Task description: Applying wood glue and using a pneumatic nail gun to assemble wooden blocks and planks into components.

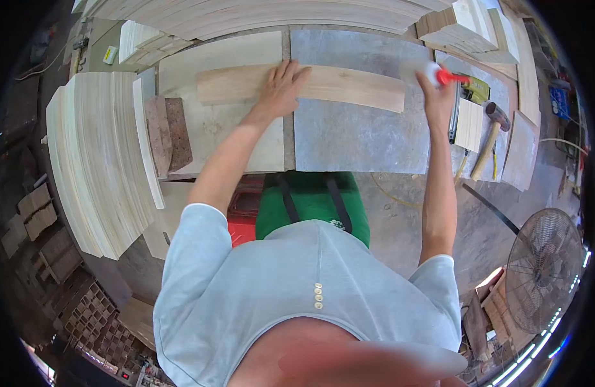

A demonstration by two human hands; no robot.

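Note:
A pale wooden board (352, 87) lies crosswise on the worktop, spanning its light left panel and grey right panel. My left hand (282, 90) rests on the board left of its middle, palm down with the fingers stretched out. Past the board's right end, my right hand (436, 100) is closed around a white bottle (431, 71) with a red nozzle (449, 77) pointing right. The bottle is partly smeared by motion, and the fingers cover some of it. Just right of that hand are a green nail gun (476, 89) and a small wooden block (469, 126).
A hammer (489, 138) lies at the worktop's right side. Stacked boards stand at the left (97, 161), along the back (265, 16) and at the back right (462, 29). Reddish-brown blocks (168, 132) sit on the left. A fan (544, 271) stands at the lower right.

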